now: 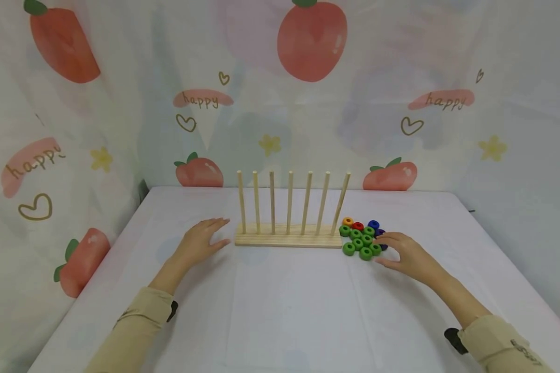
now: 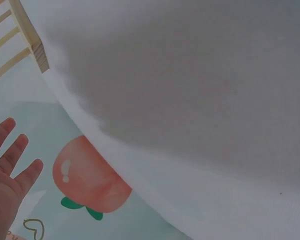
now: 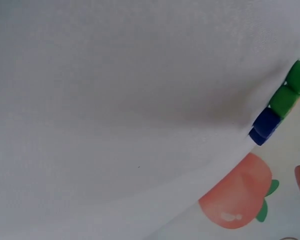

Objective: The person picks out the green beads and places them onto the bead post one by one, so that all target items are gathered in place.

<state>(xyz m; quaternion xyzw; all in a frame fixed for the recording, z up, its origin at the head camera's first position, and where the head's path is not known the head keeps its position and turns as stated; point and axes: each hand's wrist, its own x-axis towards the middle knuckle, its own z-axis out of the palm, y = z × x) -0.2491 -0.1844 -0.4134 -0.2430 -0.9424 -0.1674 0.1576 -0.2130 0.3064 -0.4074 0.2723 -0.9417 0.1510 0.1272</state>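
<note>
In the head view, a wooden rack [image 1: 287, 241] with a flat base and a row of several upright pegs stands toward the back of the table. My left hand [image 1: 197, 243] hovers just left of it, fingers extended and apart, holding nothing. Right of the rack lies a cluster of ring-shaped beads: several green beads [image 1: 366, 258], an orange bead [image 1: 348, 218], a red bead [image 1: 358, 229], a blue bead [image 1: 373, 221] and dark purple beads [image 1: 381, 232]. My right hand [image 1: 409, 259] is at the cluster's right side, thumb and fingers parted; whether a fingertip touches a bead is unclear.
A white cloth covers the table [image 1: 289, 311], and a patterned curtain [image 1: 308, 124] hangs behind it and at both sides. The left wrist view shows one end of the rack [image 2: 39, 52]. Green and blue beads [image 3: 284, 100] line the right wrist view's edge.
</note>
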